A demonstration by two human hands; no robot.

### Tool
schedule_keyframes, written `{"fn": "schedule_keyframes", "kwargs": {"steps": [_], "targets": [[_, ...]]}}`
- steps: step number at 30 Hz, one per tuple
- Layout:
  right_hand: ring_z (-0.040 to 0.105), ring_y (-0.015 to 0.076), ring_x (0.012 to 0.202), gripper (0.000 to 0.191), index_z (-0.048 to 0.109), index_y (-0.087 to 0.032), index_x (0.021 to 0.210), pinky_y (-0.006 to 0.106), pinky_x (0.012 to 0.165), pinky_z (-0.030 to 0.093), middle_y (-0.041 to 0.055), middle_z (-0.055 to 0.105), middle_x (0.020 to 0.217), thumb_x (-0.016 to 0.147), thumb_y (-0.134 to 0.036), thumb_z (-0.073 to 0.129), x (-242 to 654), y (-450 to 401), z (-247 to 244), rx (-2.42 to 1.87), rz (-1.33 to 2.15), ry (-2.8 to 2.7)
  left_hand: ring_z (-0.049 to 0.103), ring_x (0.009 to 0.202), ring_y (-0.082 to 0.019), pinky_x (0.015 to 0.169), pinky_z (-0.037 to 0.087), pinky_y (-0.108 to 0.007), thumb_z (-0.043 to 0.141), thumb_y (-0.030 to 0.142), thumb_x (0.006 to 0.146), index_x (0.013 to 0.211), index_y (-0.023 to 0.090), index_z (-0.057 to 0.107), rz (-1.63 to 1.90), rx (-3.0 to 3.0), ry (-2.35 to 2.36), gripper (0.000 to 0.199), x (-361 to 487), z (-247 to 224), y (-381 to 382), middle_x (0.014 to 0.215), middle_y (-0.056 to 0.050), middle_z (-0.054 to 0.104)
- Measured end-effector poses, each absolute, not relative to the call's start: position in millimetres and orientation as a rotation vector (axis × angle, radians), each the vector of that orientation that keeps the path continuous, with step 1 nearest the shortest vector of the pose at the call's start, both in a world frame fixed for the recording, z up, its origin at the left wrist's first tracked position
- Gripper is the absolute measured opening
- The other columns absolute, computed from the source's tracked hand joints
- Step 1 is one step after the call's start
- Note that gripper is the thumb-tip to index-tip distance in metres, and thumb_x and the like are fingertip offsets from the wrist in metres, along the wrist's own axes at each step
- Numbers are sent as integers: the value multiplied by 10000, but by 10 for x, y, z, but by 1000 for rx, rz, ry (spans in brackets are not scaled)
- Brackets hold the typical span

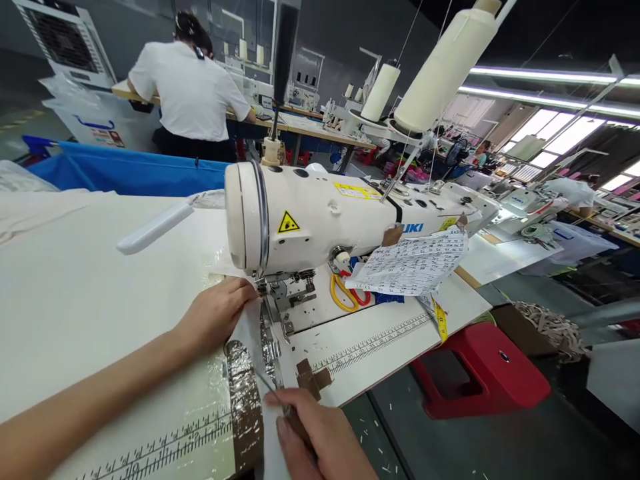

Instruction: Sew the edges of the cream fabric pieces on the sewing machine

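A white sewing machine (310, 213) stands in front of me, its needle area partly hidden by my fingers. Close to the presser foot, my left hand (217, 310) is closed with its fingertips on a white fabric strip (273, 427). The strip runs from the needle area toward me over the table edge. My right hand (320, 433) is wrapped round an awl (273, 387), whose thin metal point slants up and left over the strip. Metal guides (270, 333) lie right beside the strip. Most of the awl's handle is hidden in my palm.
Yellow-handled scissors (343, 293) and a written paper sheet (413, 263) lie by the machine's right side. Thread cones (437, 73) stand above. A red stool (485, 370) is at right. A person in a white shirt (187, 90) sits ahead beyond a blue cloth bin (140, 170).
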State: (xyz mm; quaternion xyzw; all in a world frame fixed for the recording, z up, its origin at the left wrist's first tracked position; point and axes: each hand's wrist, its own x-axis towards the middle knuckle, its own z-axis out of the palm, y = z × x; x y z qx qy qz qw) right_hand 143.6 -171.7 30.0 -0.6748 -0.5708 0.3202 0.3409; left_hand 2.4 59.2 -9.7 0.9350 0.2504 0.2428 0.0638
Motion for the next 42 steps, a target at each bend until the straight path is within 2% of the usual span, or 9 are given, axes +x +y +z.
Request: {"fn": "schedule_keyframes", "kwargs": {"steps": [2, 4, 6, 9, 13, 20, 28, 42], "targets": [[679, 221, 715, 350, 611, -217, 1281, 277, 606, 458, 43, 726, 822, 1030, -322, 392, 1487, -1586, 233, -1776, 672, -1563, 665, 828, -216, 720, 548, -329, 356, 355, 1010, 893, 190, 671, 778, 2697, 714, 374, 8, -132, 650, 891, -76, 698], [703, 248, 707, 374, 559, -121, 1282, 309, 597, 465, 83, 735, 844, 1024, -285, 342, 1509, -1429, 163, -1819, 523, -1602, 668, 822, -200, 734, 545, -305, 379, 419, 1004, 880, 197, 678, 781, 2591, 666, 392, -1, -146, 691, 898, -65, 703], [702, 257, 665, 357, 550, -82, 1243, 322, 560, 450, 100, 729, 829, 1004, -229, 330, 1507, -1281, 102, -1895, 378, -1612, 669, 822, -188, 733, 538, -283, 410, 461, 994, 879, 207, 687, 757, 2515, 652, 393, -9, -140, 717, 910, -52, 709], [713, 250, 683, 306, 583, -113, 1179, 314, 536, 446, 99, 736, 871, 968, -154, 366, 1478, -1124, 40, -1926, 193, -1644, 666, 814, -184, 709, 532, -272, 428, 504, 980, 882, 216, 693, 698, 2452, 677, 403, -21, -105, 731, 907, -43, 713], [724, 230, 694, 292, 615, -143, 1176, 304, 497, 441, 75, 758, 937, 954, -136, 425, 1453, -1035, 9, -1884, 73, -1708, 652, 764, -192, 679, 534, -287, 426, 566, 955, 842, 217, 680, 654, 2419, 724, 446, -12, -31, 715, 861, -40, 710], [749, 239, 761, 307, 632, -130, 1203, 304, 515, 490, 104, 770, 975, 963, -149, 441, 1440, -996, 5, -1904, 91, -1741, 665, 781, -211, 680, 537, -303, 502, 603, 911, 808, 215, 700, 632, 2328, 749, 448, 24, 54, 693, 868, -58, 719], [749, 245, 770, 329, 637, -124, 1226, 308, 522, 514, 109, 775, 1009, 967, -146, 436, 1428, -946, 14, -1937, 118, -1751, 652, 784, -200, 702, 520, -286, 517, 562, 922, 833, 214, 679, 637, 2307, 740, 395, -10, -36, 726, 873, -45, 706], [735, 216, 721, 305, 628, -142, 1228, 297, 506, 476, 67, 774, 988, 961, -134, 480, 1426, -956, -47, -1922, 62, -1732, 645, 780, -200, 692, 511, -290, 481, 551, 918, 819, 217, 666, 627, 2318, 750, 394, -5, -45, 736, 878, -45, 702]]}}
